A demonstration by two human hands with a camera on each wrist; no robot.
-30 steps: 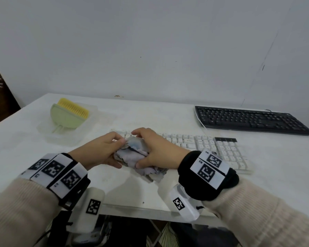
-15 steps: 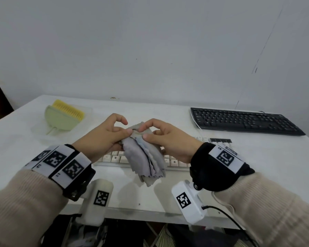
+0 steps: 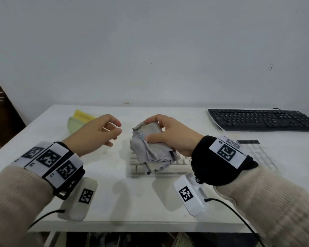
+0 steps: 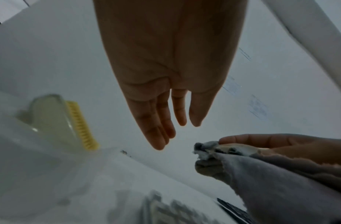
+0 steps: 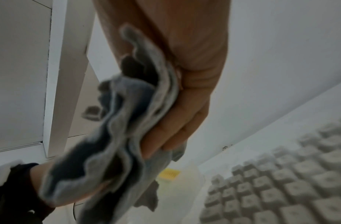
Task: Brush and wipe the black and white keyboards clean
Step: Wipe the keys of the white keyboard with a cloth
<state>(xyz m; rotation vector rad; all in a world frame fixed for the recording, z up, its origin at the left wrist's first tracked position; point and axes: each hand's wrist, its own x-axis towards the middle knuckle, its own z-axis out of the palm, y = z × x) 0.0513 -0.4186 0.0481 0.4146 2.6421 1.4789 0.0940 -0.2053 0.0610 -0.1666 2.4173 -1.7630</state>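
Note:
My right hand (image 3: 156, 129) grips a folded grey cloth (image 3: 151, 148) in the air above the white keyboard (image 3: 169, 167), whose middle the cloth and wrist hide. In the right wrist view the cloth (image 5: 117, 136) hangs bunched from the fingers (image 5: 171, 127), with blurred white keys (image 5: 280, 189) below. My left hand (image 3: 103, 132) hovers just left of the cloth, empty, its fingers loosely curved; the left wrist view shows those fingers (image 4: 160, 121) relaxed and apart from the cloth (image 4: 261, 174). The black keyboard (image 3: 262, 119) lies at the back right of the white table (image 3: 132, 202).
A pale green brush with yellow bristles (image 3: 79, 118) lies in a clear tray at the back left, also seen as the brush (image 4: 70, 121) in the left wrist view. The wall stands right behind the table. The table's front edge (image 3: 132, 229) runs close under my wrists.
My left hand has let go of the cloth and drawn away to the left. My right hand now holds the folded cloth alone.

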